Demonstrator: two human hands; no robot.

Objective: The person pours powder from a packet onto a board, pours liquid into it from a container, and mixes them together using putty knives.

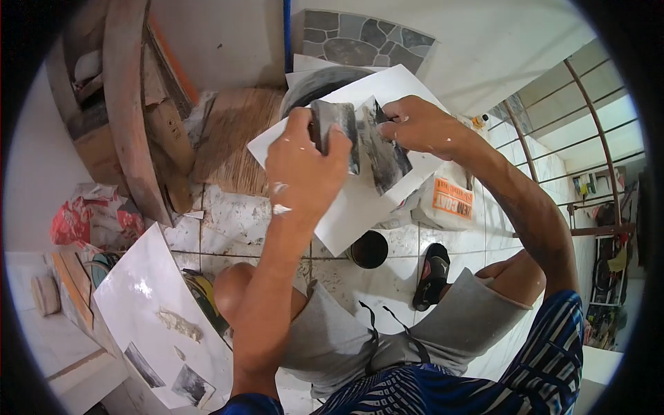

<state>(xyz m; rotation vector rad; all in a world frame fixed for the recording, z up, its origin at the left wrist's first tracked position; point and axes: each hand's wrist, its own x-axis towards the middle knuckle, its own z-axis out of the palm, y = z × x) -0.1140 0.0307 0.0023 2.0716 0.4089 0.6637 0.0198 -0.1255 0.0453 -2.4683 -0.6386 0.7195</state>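
Observation:
My left hand [304, 159] is closed around a grey, smeared flat metal scraper [344, 124], its thumb pressed on the face. To the right, my right hand [418, 128] grips a second flat scraper [389, 162], dark and streaked with whitish residue, by its upper edge. The two blades are close together, tilted, with a narrow gap between them. Both are over a white board [353, 218] that rests on a round grey tub [321, 83]. White specks dot my hands and wrists.
At lower left, another white board [138, 283] bears a putty lump [178, 324] and two dark scraper plates [192, 386]. A bag with an orange label [453, 198] stands at right, near a dark round container [369, 249]. Wood and cardboard [169, 138] lean at left.

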